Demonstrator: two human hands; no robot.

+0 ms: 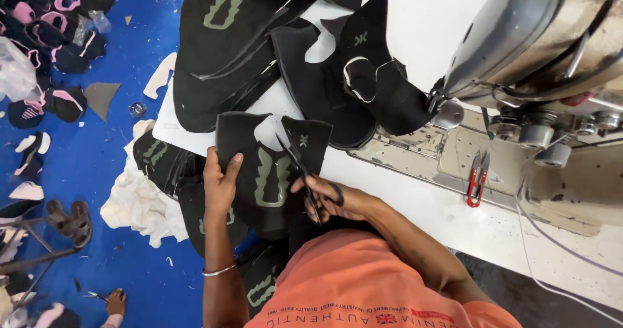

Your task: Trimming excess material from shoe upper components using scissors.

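Observation:
My left hand [220,182] grips the left edge of a black fabric shoe-upper piece [259,172] with a grey-green patch on it, held over the near edge of the white table [428,23]. My right hand [331,198] holds black-handled scissors [305,172], fingers through the loops, with the blades pointing up across the piece near its notch. A thin bangle sits on my left wrist.
A pile of similar black pieces [259,49] covers the table's far left. A sewing machine [545,49] stands at the right, with red thread snips [477,179] on its bed. White scrap cloth [139,201] and pink-and-black pieces [45,23] lie on the blue floor; another person's hand [115,301] shows at bottom left.

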